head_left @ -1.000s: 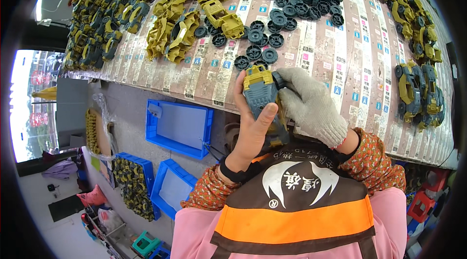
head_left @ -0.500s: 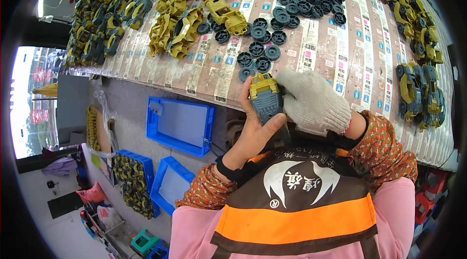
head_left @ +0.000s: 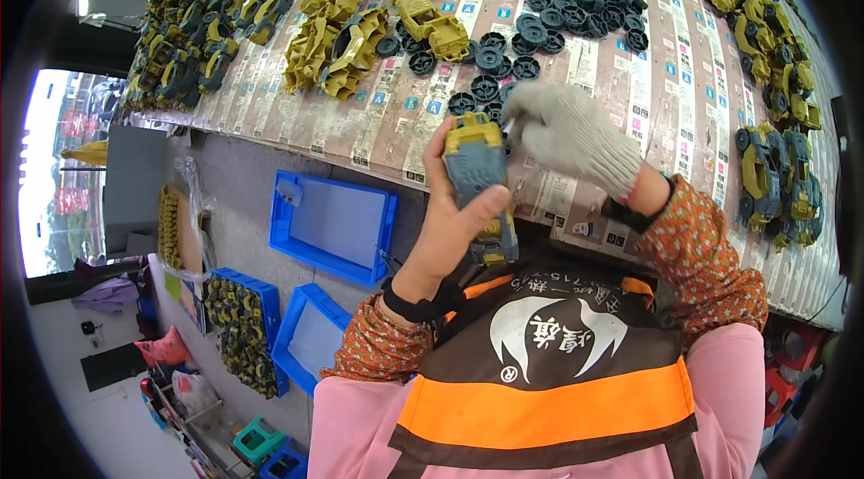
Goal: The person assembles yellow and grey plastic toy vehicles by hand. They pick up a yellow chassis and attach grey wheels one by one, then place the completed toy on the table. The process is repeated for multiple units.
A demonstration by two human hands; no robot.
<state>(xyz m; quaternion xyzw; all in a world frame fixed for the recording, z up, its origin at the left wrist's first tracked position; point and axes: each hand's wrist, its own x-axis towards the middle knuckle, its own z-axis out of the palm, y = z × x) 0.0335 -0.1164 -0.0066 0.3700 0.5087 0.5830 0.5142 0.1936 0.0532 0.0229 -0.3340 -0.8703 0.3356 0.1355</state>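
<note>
My left hand (head_left: 445,231) is wrapped round a toy vehicle (head_left: 477,164) with a grey-blue body and olive-yellow parts. It is held up just in front of the table's near edge, and its lower end shows below my thumb. My right hand (head_left: 571,137), in a pale knitted glove, is beside the vehicle's upper end, over the nearest dark toy wheels (head_left: 486,87). Its fingers are bent and pressed together; anything between their tips is hidden. More dark wheels (head_left: 585,6) lie in a loose heap farther back.
Olive-yellow toy shells (head_left: 360,38) are piled left of the wheels. Many two-coloured toy vehicles (head_left: 207,20) cover the far left of the table; others (head_left: 778,164) stand at the right. Blue trays (head_left: 333,227) are below the table's left edge, one (head_left: 243,330) filled with parts.
My left hand has shifted slightly left with the toy vehicle, tilting it so more of its lower end shows. My right hand has moved up and away from it toward the wheels.
</note>
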